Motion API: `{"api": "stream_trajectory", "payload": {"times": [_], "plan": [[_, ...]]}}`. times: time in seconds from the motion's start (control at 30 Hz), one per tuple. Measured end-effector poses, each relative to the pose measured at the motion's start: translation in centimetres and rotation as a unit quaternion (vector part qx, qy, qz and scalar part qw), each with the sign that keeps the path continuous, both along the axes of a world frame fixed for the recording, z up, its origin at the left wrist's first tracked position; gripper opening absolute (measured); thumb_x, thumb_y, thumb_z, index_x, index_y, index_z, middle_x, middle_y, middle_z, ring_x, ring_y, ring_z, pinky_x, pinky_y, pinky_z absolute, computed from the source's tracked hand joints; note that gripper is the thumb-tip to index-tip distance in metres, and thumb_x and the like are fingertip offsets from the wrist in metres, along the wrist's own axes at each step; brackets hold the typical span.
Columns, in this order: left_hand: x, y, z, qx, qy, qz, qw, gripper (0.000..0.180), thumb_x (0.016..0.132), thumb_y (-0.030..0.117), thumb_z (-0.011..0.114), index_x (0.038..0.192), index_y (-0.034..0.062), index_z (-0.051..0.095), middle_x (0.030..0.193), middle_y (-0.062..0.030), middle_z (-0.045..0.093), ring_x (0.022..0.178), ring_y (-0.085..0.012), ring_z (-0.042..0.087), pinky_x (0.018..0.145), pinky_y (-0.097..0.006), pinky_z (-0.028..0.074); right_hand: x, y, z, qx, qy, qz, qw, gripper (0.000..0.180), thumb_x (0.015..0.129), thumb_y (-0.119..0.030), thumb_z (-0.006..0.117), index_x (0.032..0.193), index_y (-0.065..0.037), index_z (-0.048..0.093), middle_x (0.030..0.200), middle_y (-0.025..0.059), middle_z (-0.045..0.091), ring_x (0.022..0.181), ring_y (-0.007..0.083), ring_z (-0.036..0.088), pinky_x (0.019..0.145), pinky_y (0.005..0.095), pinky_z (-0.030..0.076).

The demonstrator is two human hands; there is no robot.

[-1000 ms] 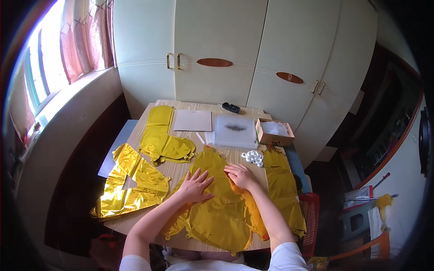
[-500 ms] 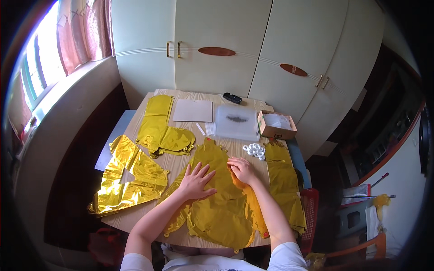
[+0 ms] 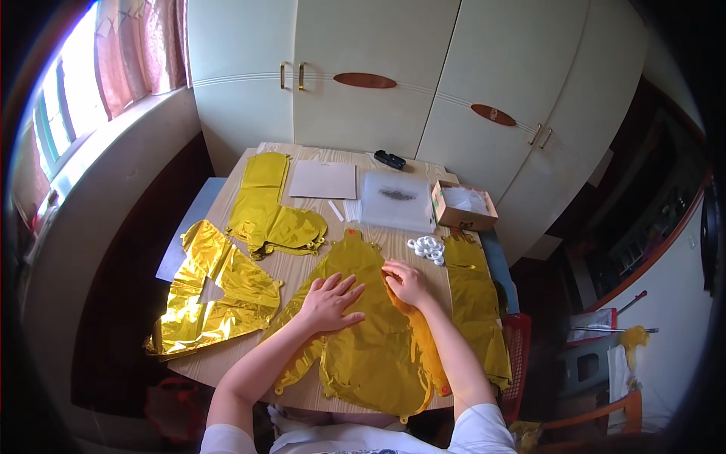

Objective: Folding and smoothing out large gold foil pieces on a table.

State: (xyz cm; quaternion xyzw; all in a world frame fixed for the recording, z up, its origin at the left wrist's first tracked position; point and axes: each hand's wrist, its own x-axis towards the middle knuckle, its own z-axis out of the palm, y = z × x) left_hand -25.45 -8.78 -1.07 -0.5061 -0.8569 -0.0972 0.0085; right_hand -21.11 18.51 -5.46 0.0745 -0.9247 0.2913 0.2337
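Hid part of the gold foil sheet [image 3: 369,362] under the splayed left hand [image 3: 330,304]; curled the right hand [image 3: 405,283] at its edge (grip hidden, could not tell). Lay creased across the table [image 3: 227,368].

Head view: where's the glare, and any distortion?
Head view: window blown out, upper left; leftmost gold foil glares, middle foil looks duller. Same head view: fisheye bends the wardrobe lines toward the right; corners go black.

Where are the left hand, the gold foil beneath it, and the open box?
Left hand [image 3: 328,306]: head view, back of the hand.
Gold foil [image 3: 372,337]: head view, near its middle.
Open box [image 3: 457,217]: head view, front wall.
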Motion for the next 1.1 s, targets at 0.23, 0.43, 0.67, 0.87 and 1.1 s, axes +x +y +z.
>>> {"api": "stream_trajectory", "payload": {"times": [0.23,0.43,0.67,0.87,1.1], "plan": [[-0.31,0.03,-0.35,-0.004,-0.007,0.008,1.000,0.082,0.088,0.071,0.044,0.152,0.0208,0.034,0.157,-0.0085,0.033,0.145,-0.0330,0.028,0.113,-0.054,0.023,-0.05,0.33,-0.27,-0.145,-0.042,0.007,0.989,0.026,0.089,-0.015,0.061,0.110,-0.004,0.069,0.122,0.0133,0.066,0.113,0.0291,0.063,0.097,0.0365,0.050],[-0.35,0.09,-0.30,-0.010,-0.005,0.016,1.000,0.083,0.088,0.071,0.043,0.152,0.0195,0.034,0.158,-0.0082,0.032,0.146,-0.0314,0.026,0.113,-0.052,0.023,0.23,0.00,0.27,-0.061,-0.021,0.008,0.998,0.024,0.085,-0.009,0.064,0.108,-0.002,0.070,0.115,0.0140,0.069,0.115,0.0282,0.062,0.098,0.0372,0.049],[-0.47,0.08,-0.63,-0.009,0.010,0.010,1.000,0.081,0.090,0.068,0.042,0.153,0.0182,0.032,0.158,-0.0086,0.031,0.147,-0.0313,0.024,0.114,-0.052,0.021,0.02,0.10,0.10,-0.004,-0.006,0.008,1.000,0.025,0.090,-0.019,0.060,0.110,-0.009,0.071,0.118,0.0089,0.069,0.117,0.0254,0.061,0.100,0.0368,0.048],[-0.65,0.21,-0.74,-0.020,-0.001,0.019,1.000,0.078,0.092,0.062,0.040,0.152,0.0135,0.032,0.159,-0.0077,0.029,0.148,-0.0293,0.021,0.118,-0.052,0.016,-0.25,0.28,-0.34,-0.043,-0.029,-0.022,0.998,0.027,0.092,-0.015,0.054,0.113,-0.010,0.069,0.118,0.0091,0.068,0.118,0.0257,0.060,0.100,0.0374,0.048],[-0.99,0.18,-0.63,-0.038,-0.013,0.009,0.999,0.081,0.092,0.065,0.039,0.154,0.0159,0.028,0.160,-0.0080,0.026,0.149,-0.0317,0.018,0.118,-0.054,0.015,-0.10,0.12,-0.14,-0.022,-0.018,-0.016,0.999,0.027,0.091,-0.015,0.053,0.113,-0.011,0.069,0.118,0.0088,0.068,0.118,0.0262,0.060,0.101,0.0378,0.047]]}}
